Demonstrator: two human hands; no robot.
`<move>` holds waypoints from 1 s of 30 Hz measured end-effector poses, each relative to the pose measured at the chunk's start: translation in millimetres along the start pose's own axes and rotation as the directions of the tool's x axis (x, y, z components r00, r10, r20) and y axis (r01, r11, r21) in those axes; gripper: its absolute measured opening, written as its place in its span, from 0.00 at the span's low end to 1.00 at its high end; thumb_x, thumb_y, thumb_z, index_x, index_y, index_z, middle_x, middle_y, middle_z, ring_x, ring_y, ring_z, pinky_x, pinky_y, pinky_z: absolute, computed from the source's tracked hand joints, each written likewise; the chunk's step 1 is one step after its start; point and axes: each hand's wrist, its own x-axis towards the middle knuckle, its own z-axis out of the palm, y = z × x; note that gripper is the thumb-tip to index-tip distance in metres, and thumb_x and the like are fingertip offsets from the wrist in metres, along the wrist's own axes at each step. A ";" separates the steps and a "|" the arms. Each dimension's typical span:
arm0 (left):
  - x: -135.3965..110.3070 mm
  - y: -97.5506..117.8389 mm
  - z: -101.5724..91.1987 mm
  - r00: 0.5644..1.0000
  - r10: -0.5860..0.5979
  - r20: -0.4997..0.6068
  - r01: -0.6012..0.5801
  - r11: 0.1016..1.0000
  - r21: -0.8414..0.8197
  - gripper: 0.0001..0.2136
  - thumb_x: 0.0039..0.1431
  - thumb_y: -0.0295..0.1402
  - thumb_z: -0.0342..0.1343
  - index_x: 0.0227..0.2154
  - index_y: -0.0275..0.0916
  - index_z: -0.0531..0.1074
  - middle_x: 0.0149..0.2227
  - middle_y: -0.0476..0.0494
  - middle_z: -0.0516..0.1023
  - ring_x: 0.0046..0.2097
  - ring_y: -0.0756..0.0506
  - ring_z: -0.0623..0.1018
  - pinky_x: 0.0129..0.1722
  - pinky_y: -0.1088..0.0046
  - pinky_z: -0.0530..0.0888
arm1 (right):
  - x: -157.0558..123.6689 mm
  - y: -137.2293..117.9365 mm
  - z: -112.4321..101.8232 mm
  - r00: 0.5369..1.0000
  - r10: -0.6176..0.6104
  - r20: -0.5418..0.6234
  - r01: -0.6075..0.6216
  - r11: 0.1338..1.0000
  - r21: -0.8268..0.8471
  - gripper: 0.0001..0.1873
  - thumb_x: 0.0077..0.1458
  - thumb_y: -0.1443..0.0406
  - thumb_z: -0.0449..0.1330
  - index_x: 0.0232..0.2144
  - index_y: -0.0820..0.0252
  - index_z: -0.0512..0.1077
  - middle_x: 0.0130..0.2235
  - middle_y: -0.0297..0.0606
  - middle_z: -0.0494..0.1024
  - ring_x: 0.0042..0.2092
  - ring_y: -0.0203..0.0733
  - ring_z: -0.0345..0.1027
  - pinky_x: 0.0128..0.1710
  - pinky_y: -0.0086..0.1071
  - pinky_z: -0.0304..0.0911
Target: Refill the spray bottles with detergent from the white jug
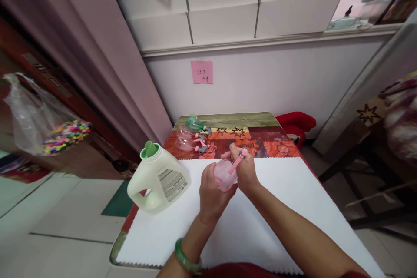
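Both my hands are on a clear pink spray bottle (224,175) above the middle of the white mat. My left hand (211,195), below a green bangle, wraps round the bottle's body. My right hand (246,170) closes round its pink and grey spray head (241,158); the fingers hide where head and bottle meet, so I cannot tell how tightly they are joined. To the left stands a large pale green jug (159,182) with a handle and an open-looking green spout.
At the table's far left lie a green spray bottle (195,123) and pink spray bottles (185,141) on their sides. The white mat (276,217) covers the near part of the table. A pink note (202,72) is stuck on the wall. A dark stool (368,191) stands at right.
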 end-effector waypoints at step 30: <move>16.9 5.7 -40.9 0.382 0.072 0.921 0.729 0.589 -0.348 0.39 0.31 0.60 0.72 0.44 0.39 0.77 0.42 0.35 0.80 0.44 0.31 0.80 0.47 0.50 0.75 | 21.5 -30.2 -35.7 0.794 -0.024 0.608 0.042 0.999 -0.015 0.35 0.47 0.33 0.62 0.17 0.55 0.61 0.24 0.35 0.71 0.36 0.48 0.74 0.38 0.40 0.68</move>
